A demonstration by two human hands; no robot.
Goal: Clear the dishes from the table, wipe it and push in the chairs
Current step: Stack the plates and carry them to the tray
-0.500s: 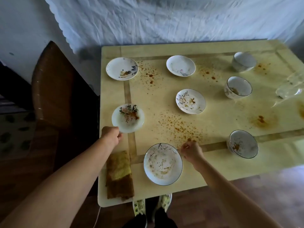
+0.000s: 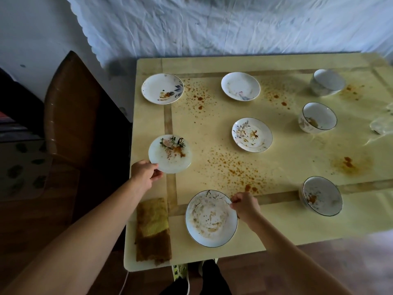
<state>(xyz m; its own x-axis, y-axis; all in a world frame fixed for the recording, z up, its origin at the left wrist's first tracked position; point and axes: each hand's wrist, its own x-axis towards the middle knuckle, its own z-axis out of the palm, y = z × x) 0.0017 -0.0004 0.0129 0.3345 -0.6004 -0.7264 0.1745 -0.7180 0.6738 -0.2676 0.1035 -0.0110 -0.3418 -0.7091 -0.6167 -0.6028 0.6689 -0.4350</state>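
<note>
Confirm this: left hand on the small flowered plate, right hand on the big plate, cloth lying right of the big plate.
The cloth lies left of the big plate, not right, as the head view shows. Left hand on the small flowered plate and right hand on the big plate are correct.
</note>
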